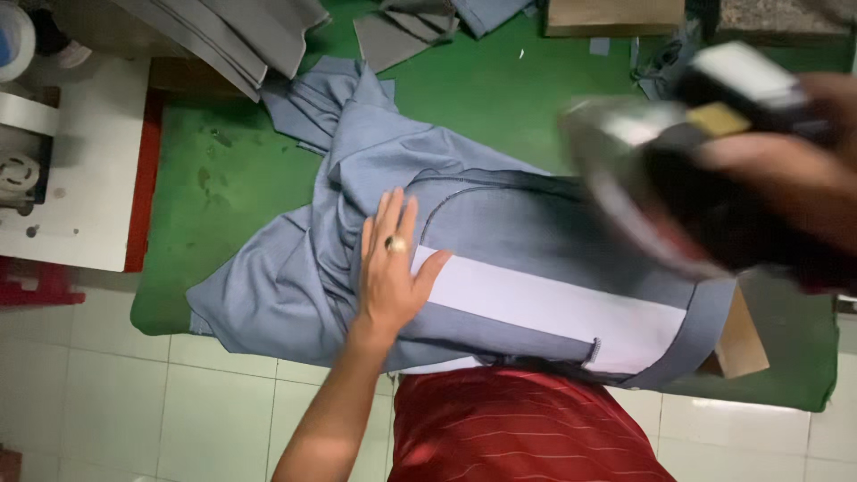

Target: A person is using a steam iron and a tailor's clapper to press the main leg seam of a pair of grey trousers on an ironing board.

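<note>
Pressing flat and open, the left hand pins the blue garment to the green table while the right hand grips a raised iron.

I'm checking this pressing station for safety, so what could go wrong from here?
1. The left hand lies flat on the blue-grey garment beside the white strip; the iron in the right hand could burn its fingers if it lands close.
2. The bunched cloth left of the hand might get creased in.
</note>
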